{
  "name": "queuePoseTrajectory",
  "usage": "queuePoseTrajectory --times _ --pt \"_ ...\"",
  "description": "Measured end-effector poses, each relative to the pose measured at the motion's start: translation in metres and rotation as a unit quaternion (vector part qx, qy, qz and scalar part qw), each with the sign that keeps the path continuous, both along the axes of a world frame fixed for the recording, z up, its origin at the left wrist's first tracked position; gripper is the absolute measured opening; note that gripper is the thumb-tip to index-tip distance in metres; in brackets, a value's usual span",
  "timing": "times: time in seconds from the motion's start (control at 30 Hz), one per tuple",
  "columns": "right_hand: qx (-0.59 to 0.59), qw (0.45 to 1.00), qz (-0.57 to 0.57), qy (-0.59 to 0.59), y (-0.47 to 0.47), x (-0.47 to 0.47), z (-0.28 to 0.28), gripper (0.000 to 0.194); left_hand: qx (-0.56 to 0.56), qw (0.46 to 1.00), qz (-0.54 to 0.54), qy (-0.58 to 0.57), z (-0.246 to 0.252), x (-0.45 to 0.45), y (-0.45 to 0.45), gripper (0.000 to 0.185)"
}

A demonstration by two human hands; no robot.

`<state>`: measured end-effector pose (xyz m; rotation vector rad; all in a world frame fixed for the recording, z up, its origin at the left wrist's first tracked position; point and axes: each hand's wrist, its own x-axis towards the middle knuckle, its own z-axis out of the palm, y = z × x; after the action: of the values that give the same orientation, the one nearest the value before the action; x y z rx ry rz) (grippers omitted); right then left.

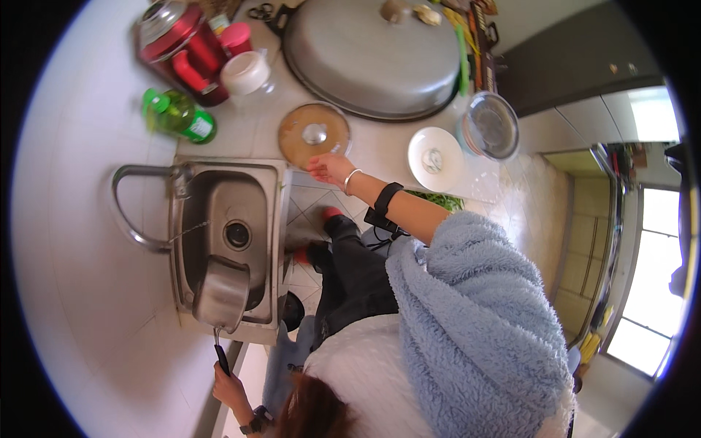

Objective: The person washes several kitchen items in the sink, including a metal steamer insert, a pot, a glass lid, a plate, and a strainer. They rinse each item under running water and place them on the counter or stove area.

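Observation:
My left hand (231, 390) is closed around the black handle of a steel saucepan (222, 295). The pan is tilted over the near end of a steel sink (276, 241), and its inside is hidden. My right hand (330, 168), wearing a bracelet, has its fingers loosely apart at the rim of a round glass lid (315, 123) with a metal knob, lying on the counter; whether they touch it I cannot tell. A curved faucet (123, 213) stands at the sink's wall side. A white plate (432, 159) lies to the right of the lid.
A large domed metal lid (367, 55) covers a wide pan behind the glass lid. A green soap bottle (183, 117), a red thermos (186, 49) and a white-lidded jar (245, 74) stand along the wall. Stacked bowls (490, 126) are near the plate. Green leaves (443, 201) show below the counter edge.

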<state>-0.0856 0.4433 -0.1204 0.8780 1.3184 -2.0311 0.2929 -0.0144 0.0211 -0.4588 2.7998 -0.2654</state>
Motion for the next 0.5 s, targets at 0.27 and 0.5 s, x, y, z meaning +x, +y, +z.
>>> queuePoseTrajectory --times 0.27,0.5 --pt "-0.021 0.999 -0.028 -0.009 0.082 0.06 -0.006 0.026 0.026 0.999 -0.035 0.007 0.02 -0.018 0.037 0.029" --pt "-0.028 0.998 0.031 0.055 0.167 0.125 -0.006 0.025 -0.02 0.998 -0.045 0.038 0.026 -0.026 0.11 0.026"
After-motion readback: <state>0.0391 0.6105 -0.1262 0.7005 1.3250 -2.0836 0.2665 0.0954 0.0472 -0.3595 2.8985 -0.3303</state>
